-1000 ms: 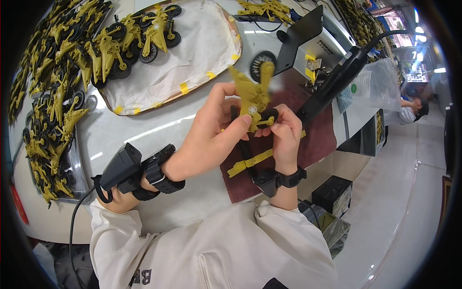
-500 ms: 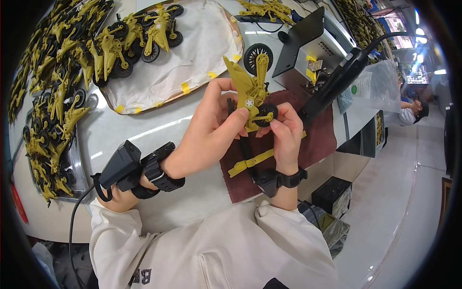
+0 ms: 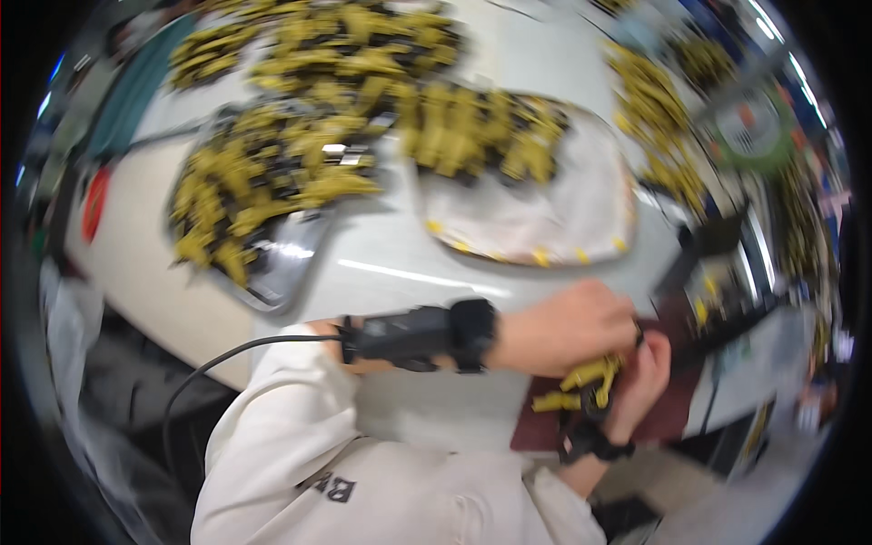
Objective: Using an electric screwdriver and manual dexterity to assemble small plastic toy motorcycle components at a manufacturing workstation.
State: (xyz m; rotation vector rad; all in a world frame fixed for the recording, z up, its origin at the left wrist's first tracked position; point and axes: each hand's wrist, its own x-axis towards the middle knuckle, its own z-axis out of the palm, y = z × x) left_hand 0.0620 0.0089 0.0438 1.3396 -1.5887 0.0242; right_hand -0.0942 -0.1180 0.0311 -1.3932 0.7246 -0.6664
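Motion blurs the view. My right hand [image 3: 645, 377] is curled around a yellow-green toy motorcycle [image 3: 595, 372] with dark parts, which sits against the palm. Directly above it, my left hand [image 3: 586, 318] has its back turned up and its fingers bent down, closed at a small dark part beside the right fingertips; what they pinch is hidden. Both hands are over a dark red mat [image 3: 536, 422], and a black strap circles each wrist.
A white padded tray [image 3: 518, 218] edged with yellow tape holds several toy motorcycles. More fill a metal tray [image 3: 272, 286] and a heap [image 3: 354, 45] behind. A black cylindrical tool [image 3: 727, 331] lies right of my hands; a green fan [image 3: 754, 127] stands far right.
The view has swung left, so the table shifts rightward in it. My left hand has turned back-up and moved above the right. The toy motorcycle now lies lower, against my right palm.
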